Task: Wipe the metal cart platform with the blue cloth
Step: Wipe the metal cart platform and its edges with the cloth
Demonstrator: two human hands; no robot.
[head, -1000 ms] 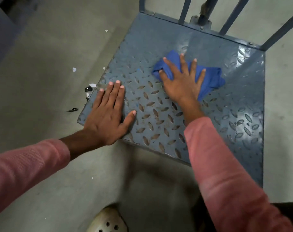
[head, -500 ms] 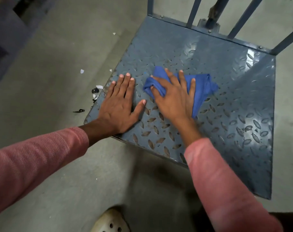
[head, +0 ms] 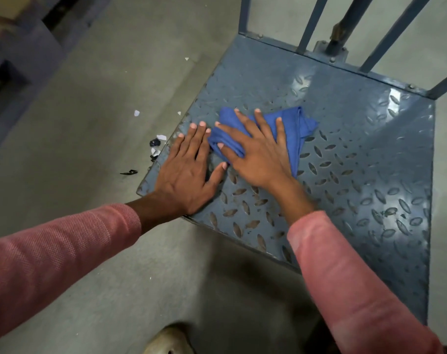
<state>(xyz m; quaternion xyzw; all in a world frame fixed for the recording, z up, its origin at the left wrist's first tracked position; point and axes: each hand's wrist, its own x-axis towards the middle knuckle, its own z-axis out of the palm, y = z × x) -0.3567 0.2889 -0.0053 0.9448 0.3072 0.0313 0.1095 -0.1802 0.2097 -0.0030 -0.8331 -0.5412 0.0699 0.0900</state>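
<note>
- Platform (head: pixel 357 154): mid-wipe, by the look. The tread beyond the fingertips shines. The tread on the wrist side shows brown grime and is probably not done yet.
- Cloth (head: pixel 297 126): bunched, lying on the platform under the right palm, spilling out past the little finger.
- Right hand (head: pixel 258 152): fingers straight and spread, pressing the cloth down.
- Left hand (head: pixel 186 172): flat, fingers together, thumb out, bracing on the platform corner just beside the cloth.
- Scraps (head: pixel 157 145): on the floor, off the left fingertips.

Glossy grey-blue diamond-tread metal platform (head: pixel 357 154), soft matt blue cloth (head: pixel 294 123), matt concrete floor (head: pixel 89 123).
</note>
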